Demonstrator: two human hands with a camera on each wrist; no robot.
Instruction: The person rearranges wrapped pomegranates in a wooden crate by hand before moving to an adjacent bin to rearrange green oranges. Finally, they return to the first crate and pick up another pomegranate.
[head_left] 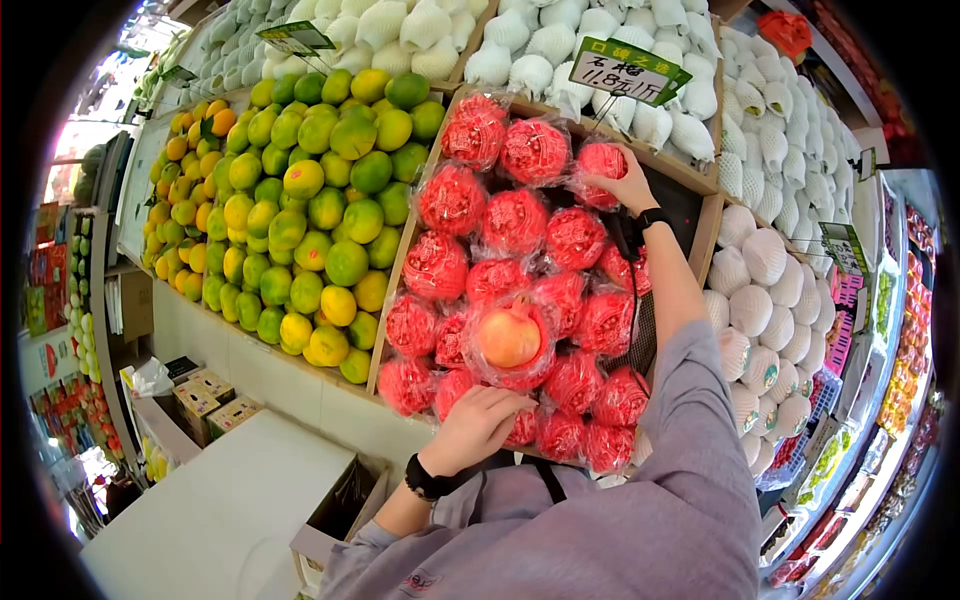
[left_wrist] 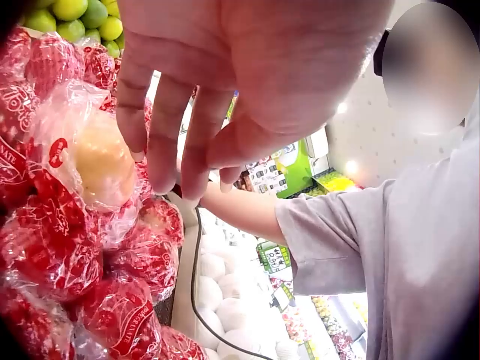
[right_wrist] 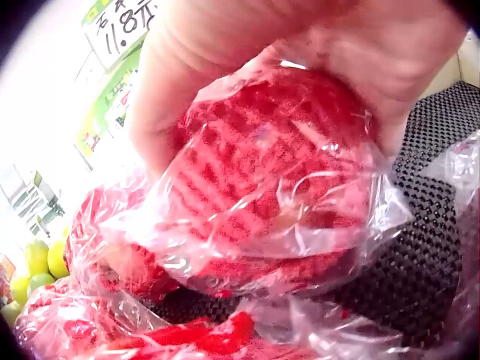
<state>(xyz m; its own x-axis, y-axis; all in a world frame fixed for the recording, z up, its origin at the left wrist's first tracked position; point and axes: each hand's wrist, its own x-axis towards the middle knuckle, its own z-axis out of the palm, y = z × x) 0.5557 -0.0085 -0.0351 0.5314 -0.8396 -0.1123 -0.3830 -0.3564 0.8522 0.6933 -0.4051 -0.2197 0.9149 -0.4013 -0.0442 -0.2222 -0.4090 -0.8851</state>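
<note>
My right hand [head_left: 630, 183] grips a pomegranate [head_left: 598, 160] in red foam net and clear plastic, at the far right corner of the wooden bin. In the right wrist view, thumb and fingers curl round this wrapped fruit [right_wrist: 270, 180] from above. My left hand [head_left: 478, 425] hangs over the near edge of the bin, fingers loosely bent and holding nothing. Just beyond it sits a pomegranate with its yellowish-pink skin showing [head_left: 509, 335], on top of the other red-wrapped pomegranates [head_left: 515, 222]. The left wrist view shows my fingers [left_wrist: 169, 139] beside that exposed fruit [left_wrist: 105, 165].
Green-yellow citrus [head_left: 330, 210] is heaped left of the bin. White foam-netted fruit [head_left: 765, 260] lies to the right and behind. A price sign [head_left: 625, 70] stands at the bin's back edge. Black mesh matting [right_wrist: 435, 150] shows beside the held fruit. A white counter [head_left: 220, 500] is at near left.
</note>
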